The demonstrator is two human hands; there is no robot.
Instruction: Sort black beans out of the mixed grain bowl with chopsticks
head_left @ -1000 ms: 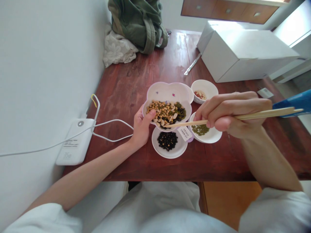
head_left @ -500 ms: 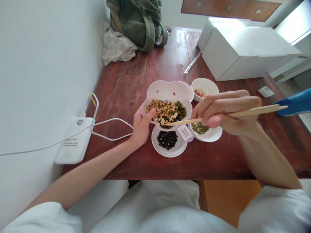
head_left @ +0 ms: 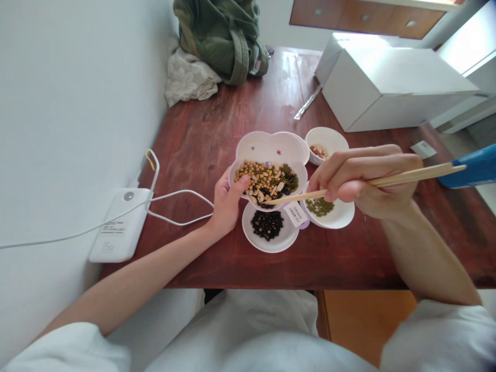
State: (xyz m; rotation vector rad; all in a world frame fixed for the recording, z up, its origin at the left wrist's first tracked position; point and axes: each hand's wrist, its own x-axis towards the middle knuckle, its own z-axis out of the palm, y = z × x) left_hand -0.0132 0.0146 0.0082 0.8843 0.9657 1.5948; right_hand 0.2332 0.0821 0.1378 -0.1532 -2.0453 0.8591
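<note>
My left hand [head_left: 228, 201] grips the left rim of a white flower-shaped bowl [head_left: 258, 144] with a lilac edge, its thumb inside. The bowl is tilted toward me and holds mixed yellow beans, green beans, black beans and peanuts [head_left: 280, 187]. In my right hand [head_left: 368, 178] is a pair of wooden chopsticks [head_left: 418, 176]; their tips rest among the beans at the bowl's near side. Just below the bowl sits a white dish [head_left: 253, 240] of black beans [head_left: 267, 225]. Partly behind my right hand are a bowl [head_left: 341, 219] of green beans [head_left: 320, 206] and another bowl [head_left: 329, 137] with peanuts [head_left: 319, 151].
A white power bank [head_left: 120, 227] with a cable [head_left: 182, 192] lies by the wall at left. Farther back are a green bag [head_left: 220, 41], a patterned cloth [head_left: 189, 77] and a large white box [head_left: 387, 88]. A blue object [head_left: 475, 164] stands at the right.
Both hands keep their holds, and the chopstick tips stay at the bowl's near side. The whole view has shifted very slightly.
</note>
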